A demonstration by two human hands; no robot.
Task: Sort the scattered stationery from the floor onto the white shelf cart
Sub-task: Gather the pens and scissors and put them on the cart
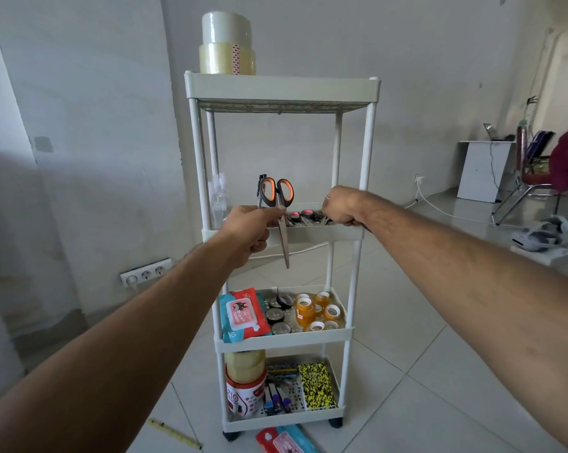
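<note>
The white shelf cart (367, 158) stands in front of me with several tiers. My left hand (248, 230) grips orange-and-black scissors (282, 204) by the blades near the pivot, handles up, blade tips hanging down in front of the second tier's rim; a thin dark tool is held beside them. My right hand (341, 206) is curled over the second tier and pinches a thin pin-like item above small tape rolls (303, 215). On the floor by the cart's front lie a yellow ruler (174, 433) and a red-and-blue wipes pack (284, 441).
Big clear tape rolls (227, 44) sit on the top tier. The third tier holds a wipes pack (243, 315), dark tapes and amber tape rolls (318, 310). The bottom tier has a canister (245, 384), pens and a yellow-black notebook (316, 385). A chair (530, 178) stands far right.
</note>
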